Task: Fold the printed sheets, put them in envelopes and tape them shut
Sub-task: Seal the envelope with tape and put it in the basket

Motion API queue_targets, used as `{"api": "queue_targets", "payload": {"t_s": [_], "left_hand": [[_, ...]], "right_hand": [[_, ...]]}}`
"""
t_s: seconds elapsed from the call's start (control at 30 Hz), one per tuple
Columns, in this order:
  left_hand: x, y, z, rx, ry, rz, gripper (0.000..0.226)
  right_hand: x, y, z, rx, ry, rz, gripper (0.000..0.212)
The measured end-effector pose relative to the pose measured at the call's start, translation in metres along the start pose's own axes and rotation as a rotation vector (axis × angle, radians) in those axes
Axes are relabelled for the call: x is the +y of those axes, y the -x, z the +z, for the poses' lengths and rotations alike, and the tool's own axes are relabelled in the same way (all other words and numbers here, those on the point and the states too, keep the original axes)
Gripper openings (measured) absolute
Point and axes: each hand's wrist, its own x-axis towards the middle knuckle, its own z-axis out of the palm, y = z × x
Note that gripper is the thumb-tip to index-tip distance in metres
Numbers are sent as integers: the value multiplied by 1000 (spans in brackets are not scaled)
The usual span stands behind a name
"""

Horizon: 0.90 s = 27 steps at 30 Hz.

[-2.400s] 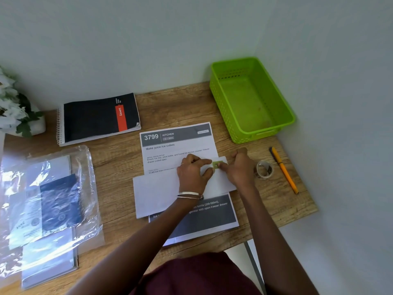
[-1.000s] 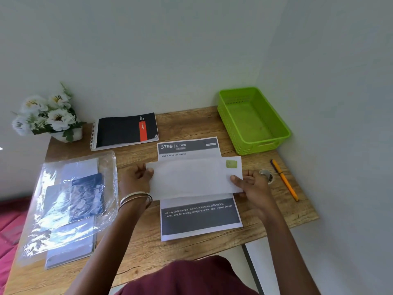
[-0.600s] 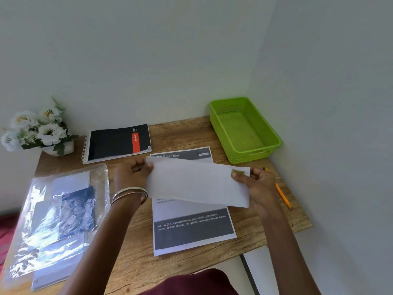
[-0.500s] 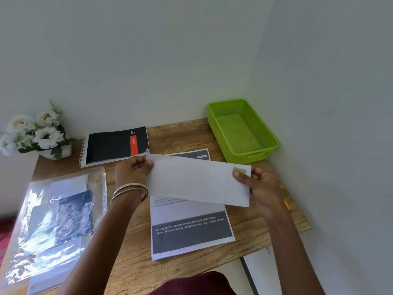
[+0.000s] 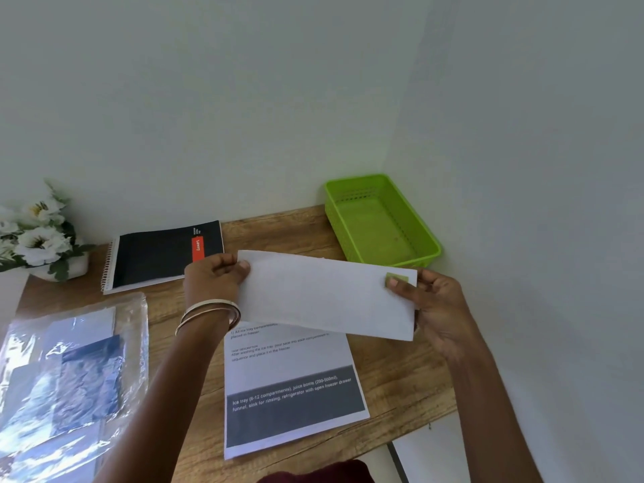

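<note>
Holding a white envelope (image 5: 327, 296) up off the wooden desk (image 5: 400, 378), the person appears to be at the close of one sealing round, with the envelope ready to be set aside. The left hand (image 5: 212, 280) pinches its left end, thumb in front and fingers behind; the right hand (image 5: 435, 305) grips its right end, thumb pressing just beside a small green stamp-like patch (image 5: 397, 277). So the envelope spans the gap between both hands, tilted slightly down toward the right.

Taking the envelope as landmark: a printed sheet (image 5: 289, 388) lies flat directly beneath and nearer the person, still unfolded. The green basket (image 5: 383, 221) sits just beyond the envelope's right end, against the wall corner. A black spiral notebook (image 5: 160, 254) lies beyond its left end, and a clear plastic sleeve of papers (image 5: 66, 374) lies well to its left.

The next move likely calls for dropping the envelope somewhere, perhaps into the basket, then freeing both hands to fold the waiting sheet. Whether tape already seals the flap cannot be told from here.
</note>
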Motion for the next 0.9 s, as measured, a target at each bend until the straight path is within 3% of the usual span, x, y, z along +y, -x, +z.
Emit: {"api": "queue_targets", "payload": {"t_s": [0.13,0.27,0.43,0.53,0.7,0.9], "left_hand": [[-4,1,-2,3,20,-31,12],[-5,2,-3,5,16,-43,7],[1,-8,0,18,37,-50,6],[12,-15,8,-31,57,8,8],[34,-23,32,-196,125,105,14],[35,-21,53,-222,63,161,9]], "right_hand": [[1,-6,11,103,-3,-9,19],[5,-6,14,137,7,-17,22],[6,-1,1,-8,55,28,36],[0,0,-12,-38,130,20,33],[-14,-14,-27,168,29,-63,24],[-16,-49,-33,426,-136,-67,20]]}}
